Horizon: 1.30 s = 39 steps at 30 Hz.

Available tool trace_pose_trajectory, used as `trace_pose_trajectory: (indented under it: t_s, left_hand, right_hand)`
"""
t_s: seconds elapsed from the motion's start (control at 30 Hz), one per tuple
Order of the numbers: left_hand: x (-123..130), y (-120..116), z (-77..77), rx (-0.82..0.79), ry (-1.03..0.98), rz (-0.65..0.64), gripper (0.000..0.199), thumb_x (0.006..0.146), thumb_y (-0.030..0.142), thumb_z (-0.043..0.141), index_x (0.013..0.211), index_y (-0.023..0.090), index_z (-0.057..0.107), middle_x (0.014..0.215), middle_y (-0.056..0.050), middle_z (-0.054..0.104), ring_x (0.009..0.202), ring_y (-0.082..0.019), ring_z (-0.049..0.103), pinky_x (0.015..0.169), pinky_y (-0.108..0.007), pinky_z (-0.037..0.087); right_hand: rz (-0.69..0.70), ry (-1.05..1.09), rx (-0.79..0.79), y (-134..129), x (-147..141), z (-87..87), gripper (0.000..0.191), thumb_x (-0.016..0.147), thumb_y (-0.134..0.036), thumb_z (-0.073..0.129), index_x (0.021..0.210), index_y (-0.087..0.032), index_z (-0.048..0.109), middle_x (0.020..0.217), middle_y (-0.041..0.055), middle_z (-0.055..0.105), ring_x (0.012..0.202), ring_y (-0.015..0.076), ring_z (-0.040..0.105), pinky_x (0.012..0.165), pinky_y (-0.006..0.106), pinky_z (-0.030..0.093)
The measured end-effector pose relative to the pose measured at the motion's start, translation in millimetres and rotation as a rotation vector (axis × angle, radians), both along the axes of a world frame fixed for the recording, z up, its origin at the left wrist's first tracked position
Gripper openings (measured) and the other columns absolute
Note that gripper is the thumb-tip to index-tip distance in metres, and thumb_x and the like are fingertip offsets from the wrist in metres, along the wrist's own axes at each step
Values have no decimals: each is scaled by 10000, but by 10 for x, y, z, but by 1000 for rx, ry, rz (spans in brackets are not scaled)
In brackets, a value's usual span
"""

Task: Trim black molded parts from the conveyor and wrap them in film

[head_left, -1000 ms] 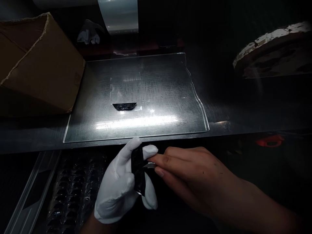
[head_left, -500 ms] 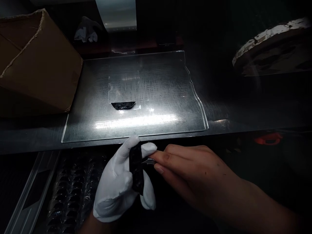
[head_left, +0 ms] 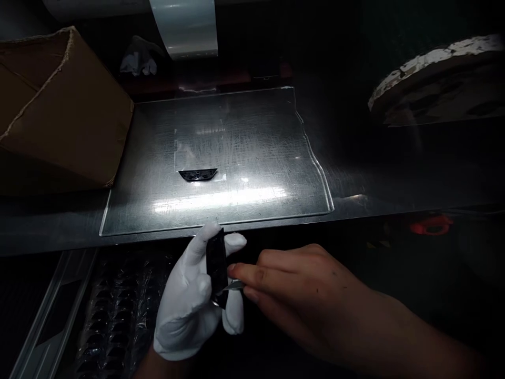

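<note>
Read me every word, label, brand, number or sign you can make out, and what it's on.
No text is readable in this view.
Cardboard box: no legible print.
Held black part, in the gloved left hand: too dark to tell.
Second black part, on the clear plate: details too small to tell if any is lettering.

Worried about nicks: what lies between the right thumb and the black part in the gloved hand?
A metal blade, its tip at the black part, in the head view.

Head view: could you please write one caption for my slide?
Gloved left hand holds a black part; bare right hand holds a small blade at its edge.
</note>
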<state>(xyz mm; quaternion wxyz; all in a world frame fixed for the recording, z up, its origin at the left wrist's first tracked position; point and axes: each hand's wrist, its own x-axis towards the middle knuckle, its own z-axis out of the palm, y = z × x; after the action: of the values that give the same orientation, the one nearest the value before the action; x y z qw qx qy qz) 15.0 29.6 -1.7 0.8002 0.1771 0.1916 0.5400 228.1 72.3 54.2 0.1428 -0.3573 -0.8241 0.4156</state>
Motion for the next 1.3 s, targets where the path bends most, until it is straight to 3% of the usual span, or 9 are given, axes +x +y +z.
trace_pose_trajectory:
  t_s: [0.17, 0.3, 0.43, 0.53, 0.67, 0.9, 1.3]
  left_hand:
    - [17, 9, 13, 15, -22, 42, 460, 1067, 247, 560, 1523, 287, 516, 1512, -84, 649, 701, -78, 787, 632, -109, 618]
    - [5, 39, 87, 16, 180, 58, 466, 1022, 355, 650, 1481, 364, 574, 1497, -75, 665, 558, -43, 718, 524, -114, 575]
    - [0, 55, 182, -11, 229, -44, 461, 979, 356, 725, 1428, 395, 627, 1346, -81, 745, 590, -121, 753, 522, -206, 617]
    - [38, 40, 217, -24, 162, -86, 479, 962, 345, 754, 1414, 439, 631, 1193, -44, 781, 659, -138, 780, 605, -221, 640]
    - [86, 9, 236, -41, 160, -74, 500, 962, 289, 762, 1420, 441, 627, 1168, -23, 790, 726, -134, 796, 679, -209, 647]
    - [111, 7, 387, -239, 324, -29, 521, 823, 354, 899, 1303, 441, 716, 1054, -20, 819, 638, -153, 776, 604, -213, 629]
    - [107, 24, 436, -314, 419, -29, 545, 774, 364, 934, 1284, 378, 740, 1026, -40, 822, 585, -148, 745, 600, -232, 623]
  right_hand:
    - [-41, 98, -39, 1, 39, 1, 311, 1090, -265, 544, 1377, -311, 654, 976, -60, 734, 822, 63, 684, 772, 198, 532]
    - [-164, 121, 36, 104, 160, 36, 340, 1068, -218, 573, 1389, -286, 662, 1120, -16, 747, 1018, 100, 704, 879, 192, 553]
    - [-143, 90, 166, 225, 245, 145, 360, 1055, -182, 580, 1399, -234, 669, 1033, 18, 717, 933, 115, 682, 773, 214, 555]
    - [-103, 13, 267, 286, 243, 244, 337, 1056, -217, 606, 1380, -271, 681, 1046, 12, 714, 918, 125, 662, 747, 250, 536]
    - [-61, -111, 349, 333, 224, 320, 295, 1069, -329, 614, 1354, -324, 690, 1020, -10, 708, 876, 131, 633, 705, 282, 492]
    - [-23, -183, 398, 350, 193, 324, 262, 1096, -405, 543, 1265, -310, 719, 976, 2, 707, 823, 154, 612, 648, 309, 435]
    - [-48, -299, 540, 338, 142, 313, 281, 1097, -346, 509, 1183, -240, 755, 901, 36, 687, 763, 184, 575, 598, 346, 400]
